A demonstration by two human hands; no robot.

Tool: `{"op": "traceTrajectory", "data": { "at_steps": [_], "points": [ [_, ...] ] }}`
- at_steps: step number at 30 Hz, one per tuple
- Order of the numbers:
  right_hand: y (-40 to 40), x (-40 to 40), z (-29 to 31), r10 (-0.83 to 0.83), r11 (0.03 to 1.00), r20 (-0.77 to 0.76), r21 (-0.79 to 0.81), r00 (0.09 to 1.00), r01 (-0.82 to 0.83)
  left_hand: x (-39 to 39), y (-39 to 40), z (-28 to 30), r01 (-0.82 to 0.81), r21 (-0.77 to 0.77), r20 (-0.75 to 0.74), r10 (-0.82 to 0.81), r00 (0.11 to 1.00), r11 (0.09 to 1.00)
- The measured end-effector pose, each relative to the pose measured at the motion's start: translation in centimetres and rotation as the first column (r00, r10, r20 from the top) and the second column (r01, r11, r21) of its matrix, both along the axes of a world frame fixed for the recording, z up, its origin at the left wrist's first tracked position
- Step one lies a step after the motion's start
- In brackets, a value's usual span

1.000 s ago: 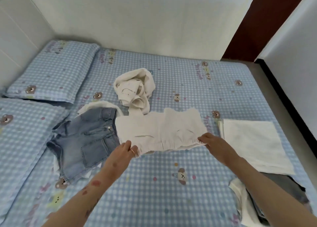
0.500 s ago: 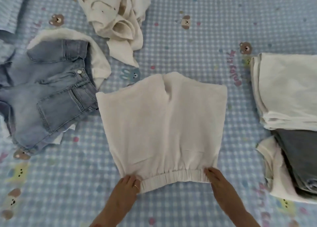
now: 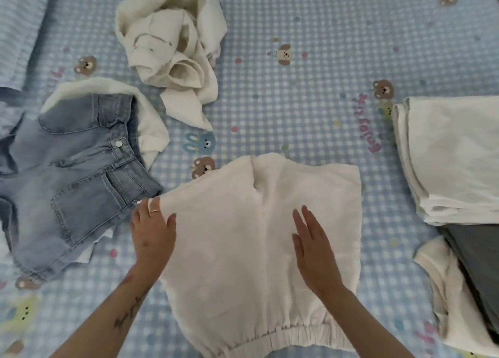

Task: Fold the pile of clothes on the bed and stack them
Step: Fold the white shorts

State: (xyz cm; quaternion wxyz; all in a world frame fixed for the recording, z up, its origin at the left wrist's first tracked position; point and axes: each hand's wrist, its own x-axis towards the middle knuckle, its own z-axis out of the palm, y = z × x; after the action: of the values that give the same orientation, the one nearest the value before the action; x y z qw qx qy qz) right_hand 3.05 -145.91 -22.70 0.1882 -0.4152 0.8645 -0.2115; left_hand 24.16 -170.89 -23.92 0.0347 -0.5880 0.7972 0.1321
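Soft, light white shorts (image 3: pixel 259 236) beside the denim shorts (image 3: pixel 73 184): left hand (image 3: pixel 152 233) pinching the edge, right hand (image 3: pixel 313 247) flat, released; best taken by the hems.

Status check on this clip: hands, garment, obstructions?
Left hand gripping the white shorts at their left edge. Right hand flat on them, fingers straight. Shorts spread on bed, unfolded. Denim shorts close by on the left, not overlapping.
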Motion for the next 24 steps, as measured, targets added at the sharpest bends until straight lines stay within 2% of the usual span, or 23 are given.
{"op": "traceTrajectory", "data": {
  "at_steps": [4, 6, 11, 14, 16, 18, 21, 24],
  "points": [
    [-9.2, -0.8, -2.9, 0.219, 0.968, -0.037, 0.134, 0.975, -0.212, 0.5, -4.4, -1.2, 0.067, 0.135, 0.249, -0.099, 0.963, 0.989],
    [-12.0, -0.8, -4.5, 0.265, 0.946, -0.047, 0.206, 0.963, -0.25, 1.8, -5.1, -1.8, 0.098, 0.14, 0.279, -0.135, 0.951, 0.985],
    [-14.6, -0.5, -7.8, 0.323, 0.905, -0.082, 0.319, 0.943, -0.282, 8.1, -6.2, -2.3, 0.02, -0.034, -0.003, -0.02, 1.0, 0.999],
    [-15.2, -0.9, -9.7, 0.348, 0.853, -0.063, 0.435, 0.935, -0.289, 9.9, -5.5, -2.3, 0.06, -0.03, 0.066, -0.058, 0.996, 0.998],
    [-15.6, -1.2, -10.1, 0.361, 0.854, -0.078, 0.427, 0.929, -0.297, 8.4, -5.0, -2.2, 0.047, -0.074, 0.022, -0.045, 0.999, 0.996],
    [-15.4, -1.2, -9.5, 0.338, 0.904, -0.114, 0.315, 0.934, -0.288, 5.5, -3.6, -2.1, 0.172, -0.135, -0.036, -0.179, 0.983, 0.976],
    [-14.2, -1.9, -8.6, 0.278, 0.953, -0.193, 0.176, 0.941, -0.246, -0.2, -1.4, -2.6, 0.503, -0.1, -0.167, -0.513, 0.842, 0.859],
    [-14.3, -4.6, -8.3, 0.179, 0.978, -0.21, 0.14, 0.961, -0.151, -6.3, -1.9, -3.0, 0.609, -0.014, -0.288, -0.586, 0.757, 0.793]
  ]
}}
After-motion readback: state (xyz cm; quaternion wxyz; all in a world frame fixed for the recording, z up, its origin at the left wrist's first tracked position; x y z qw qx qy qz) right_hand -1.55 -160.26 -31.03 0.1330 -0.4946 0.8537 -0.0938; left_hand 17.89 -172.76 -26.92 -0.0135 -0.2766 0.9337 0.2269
